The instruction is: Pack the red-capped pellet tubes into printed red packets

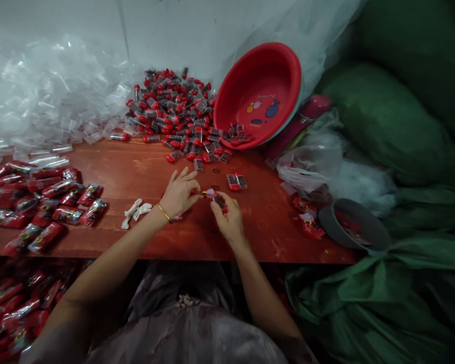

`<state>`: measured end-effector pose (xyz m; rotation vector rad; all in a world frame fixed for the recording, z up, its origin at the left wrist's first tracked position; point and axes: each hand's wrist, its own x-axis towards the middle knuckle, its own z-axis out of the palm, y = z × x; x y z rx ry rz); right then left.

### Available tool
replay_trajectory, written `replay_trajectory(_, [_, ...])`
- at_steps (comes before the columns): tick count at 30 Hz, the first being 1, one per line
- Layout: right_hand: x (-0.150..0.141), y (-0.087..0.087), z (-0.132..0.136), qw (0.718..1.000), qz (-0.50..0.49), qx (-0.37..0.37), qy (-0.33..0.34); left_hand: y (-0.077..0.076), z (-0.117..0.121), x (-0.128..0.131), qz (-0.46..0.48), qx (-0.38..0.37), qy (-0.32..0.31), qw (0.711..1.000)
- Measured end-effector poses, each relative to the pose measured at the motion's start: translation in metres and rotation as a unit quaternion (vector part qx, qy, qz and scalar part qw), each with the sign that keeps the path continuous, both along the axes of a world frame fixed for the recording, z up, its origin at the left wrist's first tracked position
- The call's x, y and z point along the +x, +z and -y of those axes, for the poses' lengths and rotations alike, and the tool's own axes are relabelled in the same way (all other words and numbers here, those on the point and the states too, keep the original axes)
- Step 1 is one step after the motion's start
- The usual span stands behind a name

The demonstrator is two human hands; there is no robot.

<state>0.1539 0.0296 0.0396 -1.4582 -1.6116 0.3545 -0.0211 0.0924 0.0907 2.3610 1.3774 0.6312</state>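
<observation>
My left hand (179, 194), with a gold bangle at its wrist, pinches the edge of a small printed wrapper (205, 193) between thumb and forefinger. My right hand (230, 217) is closed, thumb against fingers, around a small clear container (220, 203) with red on it, mostly hidden by the fingers. The two hands almost meet above the wooden table (197, 242). Just beyond my right hand lie small red-capped clear containers (237, 182) side by side. A pinkish scrap (178, 217) shows beneath my left wrist.
A heap of red-capped containers (170, 106) lies by a tilted red basin (261, 65). Clear plastic sleeves (60, 91) and red packets (45, 202) fill the left. White crumpled pieces (134, 211) lie nearby. Right are a grey bowl (328, 227) and green sacks (394, 121).
</observation>
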Motion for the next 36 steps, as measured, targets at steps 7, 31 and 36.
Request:
replay_trajectory(7, [-0.014,0.013,0.012,0.981,-0.190,-0.045,0.003,0.002,0.033,0.012,0.178,-0.092,0.017,0.980])
replay_trajectory(31, [-0.045,-0.013,0.048,0.969,-0.224,-0.091,-0.041,-0.037,0.098,0.031,0.611,-0.313,0.186,0.703])
replay_trajectory(36, [-0.043,-0.014,0.044,0.980,-0.178,-0.084,0.037,-0.034,0.095,0.028,0.671,-0.385,0.259,0.579])
